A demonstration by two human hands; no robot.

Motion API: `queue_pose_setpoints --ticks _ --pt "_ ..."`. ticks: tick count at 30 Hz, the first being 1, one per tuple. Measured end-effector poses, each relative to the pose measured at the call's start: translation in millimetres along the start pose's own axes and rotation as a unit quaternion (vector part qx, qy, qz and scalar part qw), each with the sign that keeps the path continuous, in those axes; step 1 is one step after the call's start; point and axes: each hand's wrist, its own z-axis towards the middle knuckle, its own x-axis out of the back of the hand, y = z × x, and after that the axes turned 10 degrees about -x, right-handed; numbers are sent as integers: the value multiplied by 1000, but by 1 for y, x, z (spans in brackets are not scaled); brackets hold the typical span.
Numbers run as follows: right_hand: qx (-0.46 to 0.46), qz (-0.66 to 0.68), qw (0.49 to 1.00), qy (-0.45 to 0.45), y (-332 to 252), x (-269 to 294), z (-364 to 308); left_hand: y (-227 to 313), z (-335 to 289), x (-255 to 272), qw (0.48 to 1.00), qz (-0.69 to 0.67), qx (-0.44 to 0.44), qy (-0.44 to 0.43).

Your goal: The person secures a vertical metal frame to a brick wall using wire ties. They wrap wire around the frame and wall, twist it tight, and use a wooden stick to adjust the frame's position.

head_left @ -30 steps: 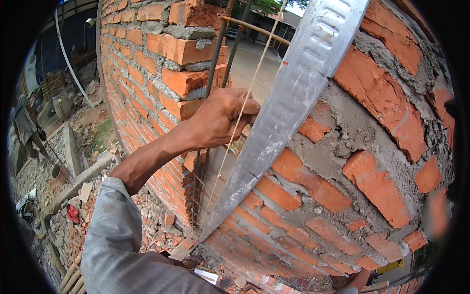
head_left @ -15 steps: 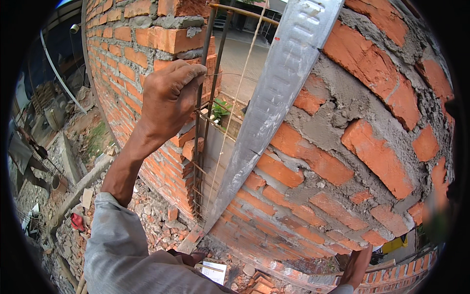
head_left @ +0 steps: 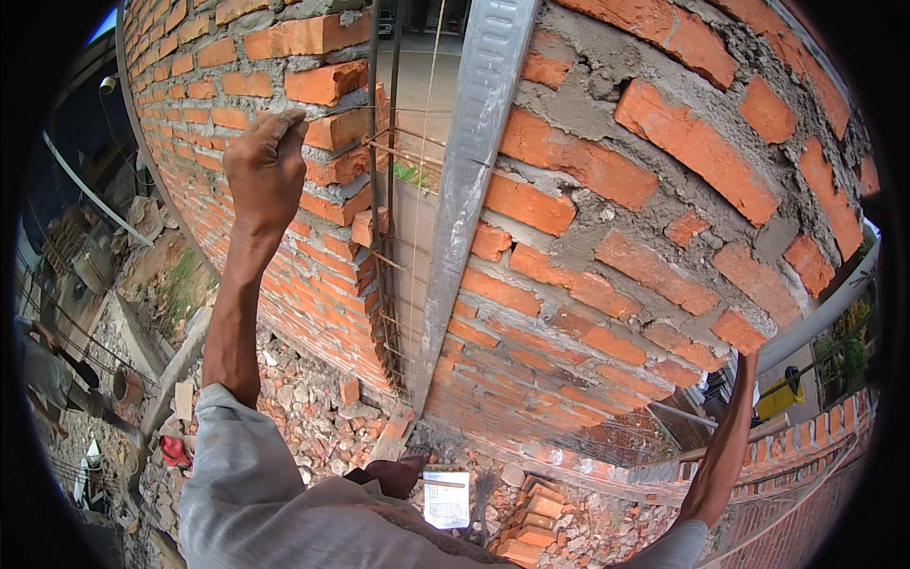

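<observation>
The left hand is raised high against the left brick wall, fingers clenched around a thin wire or rod end that runs toward the rusty rebar cage standing upright in the gap between the two walls. The right hand is far out to the right, its arm stretched up to the underside of the right brick wall; it sits at the edge of the brickwork and I cannot tell whether it grips anything or just braces there. A long grey metal strip leans upright just beside the cage, against the corner of the right wall. As for progress, both walls look laid up with mortar in the joints, though the ends facing the gap are toothed and ragged, and the vertical bars with their cross ties are already in place. The gap itself is open, with no formwork around the cage and no concrete in it, so the column appears unfilled. The wire in the left hand suggests tying at the upper part of the cage is the step under way. Below, broken brick rubble covers the ground near the wall foot, with a white sheet of paper lying in it.
</observation>
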Motion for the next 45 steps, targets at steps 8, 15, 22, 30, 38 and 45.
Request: queue_pose_setpoints --ticks 8,15,22,30,38,45 --pt "473 -404 765 166 -138 -53 -51 -5 -20 14 999 -6 49 -16" --pt "234 -487 834 110 -194 -51 -115 -16 -20 20 998 -19 47 -37" --pt "301 -521 791 113 -201 -40 -132 -18 -23 23 998 -12 45 -30" --pt "224 -587 764 145 -215 -35 -130 -37 -20 24 991 -46 121 -36" --pt "216 -547 792 164 -210 -40 -118 -28 -10 15 992 -36 123 -17" --pt "244 -497 810 196 -219 -36 -142 -15 -15 31 988 -92 126 9"
